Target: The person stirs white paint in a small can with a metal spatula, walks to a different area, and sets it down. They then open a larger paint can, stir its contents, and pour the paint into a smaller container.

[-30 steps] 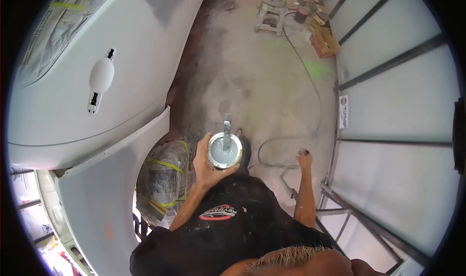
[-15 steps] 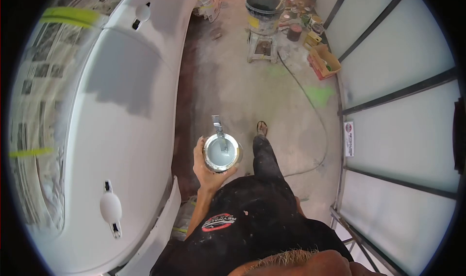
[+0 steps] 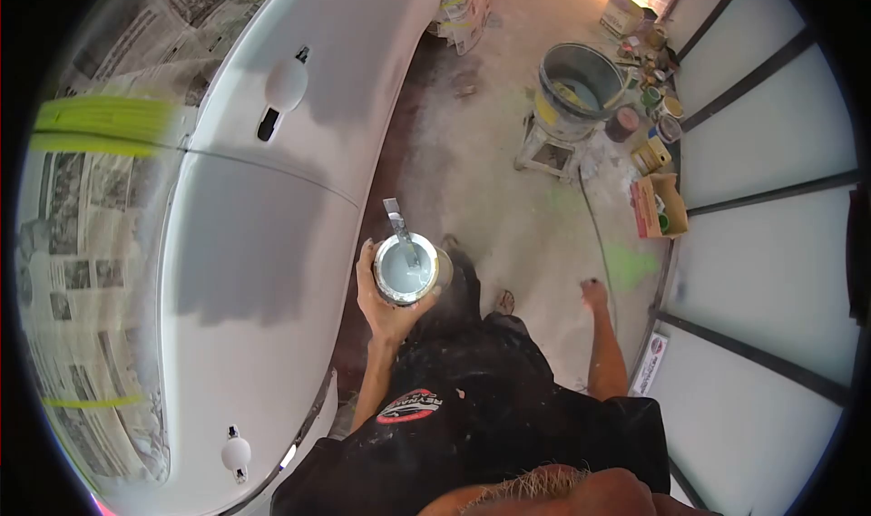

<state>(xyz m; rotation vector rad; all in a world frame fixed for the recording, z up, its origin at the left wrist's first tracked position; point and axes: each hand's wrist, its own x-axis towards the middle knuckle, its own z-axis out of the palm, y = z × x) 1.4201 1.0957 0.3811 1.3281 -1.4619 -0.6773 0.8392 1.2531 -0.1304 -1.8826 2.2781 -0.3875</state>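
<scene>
My left hand is wrapped round an open paint can, held upright in front of my body. Pale grey paint shows inside. A flat metal stirring strip leans in the can, its upper end sticking out past the far rim. Out to the right, above the floor, hangs my right hand, small in view, with its fingers loosely curled and no object visible in it. To the left of the can is a white car side with grey patches and door handles.
Newspaper and yellow-green tape cover the car's windows. Ahead, a bucket stands on a stool. Cans and a cardboard box line the framed wall at right. A hose lies along the floor.
My view has moved forward along the car, bringing the bucket and box nearer. My right hand has come into view at right. The can stays in my left hand.
</scene>
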